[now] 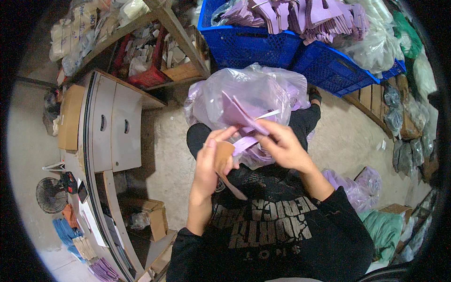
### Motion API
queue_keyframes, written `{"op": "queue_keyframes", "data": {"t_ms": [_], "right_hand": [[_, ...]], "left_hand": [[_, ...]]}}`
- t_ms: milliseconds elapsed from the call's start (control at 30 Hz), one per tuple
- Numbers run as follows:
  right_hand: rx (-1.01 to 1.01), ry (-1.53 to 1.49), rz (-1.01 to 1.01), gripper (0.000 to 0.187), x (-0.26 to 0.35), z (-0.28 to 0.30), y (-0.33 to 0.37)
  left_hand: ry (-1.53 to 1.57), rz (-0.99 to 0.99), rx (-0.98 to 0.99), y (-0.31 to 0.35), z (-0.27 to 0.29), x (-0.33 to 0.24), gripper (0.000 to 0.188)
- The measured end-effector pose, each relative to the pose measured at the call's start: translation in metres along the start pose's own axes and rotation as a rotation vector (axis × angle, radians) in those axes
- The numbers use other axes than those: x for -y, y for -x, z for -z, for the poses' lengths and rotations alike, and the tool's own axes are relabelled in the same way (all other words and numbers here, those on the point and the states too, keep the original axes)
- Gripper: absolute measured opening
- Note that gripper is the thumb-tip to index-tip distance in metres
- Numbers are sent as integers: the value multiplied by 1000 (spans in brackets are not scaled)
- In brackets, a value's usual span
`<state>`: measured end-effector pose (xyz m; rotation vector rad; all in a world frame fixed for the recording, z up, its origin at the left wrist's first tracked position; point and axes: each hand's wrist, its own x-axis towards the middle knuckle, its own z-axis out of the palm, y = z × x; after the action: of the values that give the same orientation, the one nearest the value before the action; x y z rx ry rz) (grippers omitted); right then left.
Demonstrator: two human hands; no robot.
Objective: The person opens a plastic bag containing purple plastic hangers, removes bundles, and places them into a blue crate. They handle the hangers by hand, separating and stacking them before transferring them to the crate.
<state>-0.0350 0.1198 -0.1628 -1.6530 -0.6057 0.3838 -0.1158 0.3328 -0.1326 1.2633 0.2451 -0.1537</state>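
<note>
My left hand [205, 162] is closed around a curved piece [223, 156] with a tan face, whose narrow tail hangs down toward my shirt. My right hand [287, 146] pinches thin flat purple pieces [244, 115], which stand up between my two hands. A purple strip [244, 144] bridges the gap from the tan-faced piece toward my right fingers. A thin white strip [268, 114] sticks out just above the right fingers. Between my knees, under and beyond both hands, is a large clear plastic bag [235, 84] with purple pieces inside.
Blue crates [256, 47] heaped with purple cut pieces [324, 19] stand ahead. A grey cabinet [115, 127] is on the left, with a small fan [51, 195] on its top. Red crates [145, 77] sit under a wooden frame. Another bag of purple pieces [361, 190] lies at right.
</note>
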Motion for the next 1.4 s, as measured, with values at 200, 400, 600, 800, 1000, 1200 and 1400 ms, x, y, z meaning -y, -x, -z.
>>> {"op": "queue_keyframes", "data": {"t_ms": [200, 400, 600, 800, 1000, 1200, 1400], "right_hand": [[-4, -57, -405, 29, -30, 32, 18], [406, 166, -583, 30, -68, 17, 10], [-117, 81, -311, 43, -104, -24, -18], [78, 855, -229, 65, -117, -26, 0], [577, 1177, -550, 62, -132, 8, 38], [664, 1237, -435, 34, -142, 26, 73], [495, 920, -311, 26, -64, 66, 53]], "left_hand": [[568, -103, 134, -16, 19, -15, 79], [695, -47, 213, -19, 24, -20, 84], [638, -43, 205, -16, 19, -24, 85], [612, -56, 228, -15, 20, -30, 84], [527, -69, 167, -13, 21, -39, 84], [585, -83, 237, -17, 23, -43, 82], [510, -383, 179, -21, 45, -96, 77]]}}
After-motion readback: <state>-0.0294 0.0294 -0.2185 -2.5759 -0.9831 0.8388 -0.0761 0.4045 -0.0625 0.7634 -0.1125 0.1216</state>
